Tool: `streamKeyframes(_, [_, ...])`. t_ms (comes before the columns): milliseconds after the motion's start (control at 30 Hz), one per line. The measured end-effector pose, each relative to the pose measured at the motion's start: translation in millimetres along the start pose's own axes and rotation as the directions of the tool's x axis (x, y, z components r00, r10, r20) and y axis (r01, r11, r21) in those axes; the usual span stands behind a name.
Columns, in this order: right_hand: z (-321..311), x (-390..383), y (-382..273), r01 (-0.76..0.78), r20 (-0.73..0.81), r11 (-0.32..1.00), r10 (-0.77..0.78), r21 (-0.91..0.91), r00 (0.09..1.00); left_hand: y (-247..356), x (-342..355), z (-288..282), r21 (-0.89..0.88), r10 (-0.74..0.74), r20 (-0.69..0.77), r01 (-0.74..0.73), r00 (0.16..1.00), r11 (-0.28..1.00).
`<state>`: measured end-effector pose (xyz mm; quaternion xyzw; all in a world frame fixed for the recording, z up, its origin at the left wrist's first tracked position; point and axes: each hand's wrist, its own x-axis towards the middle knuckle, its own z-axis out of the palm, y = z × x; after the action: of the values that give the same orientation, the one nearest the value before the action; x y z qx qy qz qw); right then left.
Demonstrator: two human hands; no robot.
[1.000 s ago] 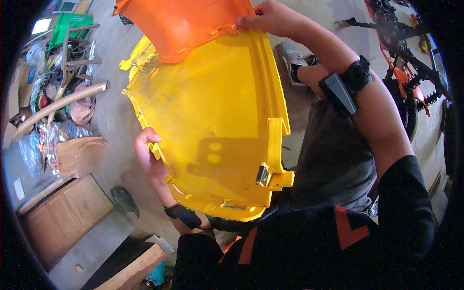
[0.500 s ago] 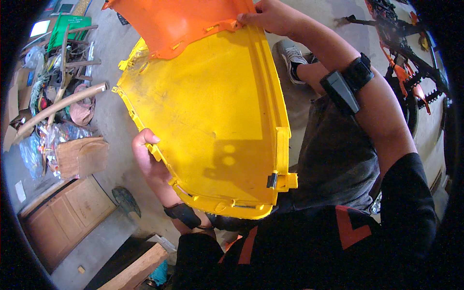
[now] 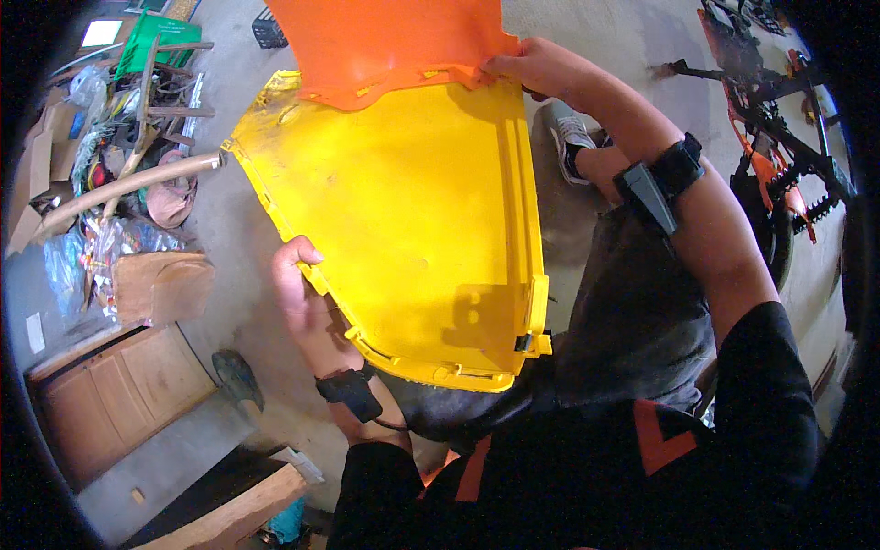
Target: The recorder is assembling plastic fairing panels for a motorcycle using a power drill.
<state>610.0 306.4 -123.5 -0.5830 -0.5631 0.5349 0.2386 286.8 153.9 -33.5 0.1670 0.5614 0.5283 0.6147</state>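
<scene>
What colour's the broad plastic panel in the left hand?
The plastic panel is yellow, smudged dark toward its upper left; best in head view.

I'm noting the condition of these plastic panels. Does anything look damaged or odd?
Yes: the yellow panel has dark smudges near its upper-left corner, odd against its cleaner, brighter middle. Whether they are dirt or damage, I cannot tell. The orange panel shows no obvious break in the part in view.

The yellow panel [image 3: 403, 202] bears dark grey smudges toward its upper-left corner, the orange panel [image 3: 394, 41] is one solid hue, the shirt [image 3: 577, 486] is black with angular red shapes, and the trousers [image 3: 632, 293] are dark grey.
</scene>
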Motion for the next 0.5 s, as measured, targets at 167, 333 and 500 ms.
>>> streamKeyframes(167, [9.1,10.5,9.9,0.016,0.005,0.992,-0.017,0.127,1.0,-0.6,-4.4,-1.9,0.025,0.092,0.065,-0.093,0.994,0.995])
streamKeyframes(333, [26.1,9.0,10.6,0.029,-0.03,0.965,-0.021,0.261,0.999,1.0,15.8,-39.5,0.279,0.248,0.095,-0.265,0.964,0.923])
streamKeyframes(500, [38.2,15.3,29.8,-0.107,-0.07,0.93,0.14,0.351,0.988,25.1,32.7,-4.2,0.013,0.004,0.246,-0.007,0.969,1.0])
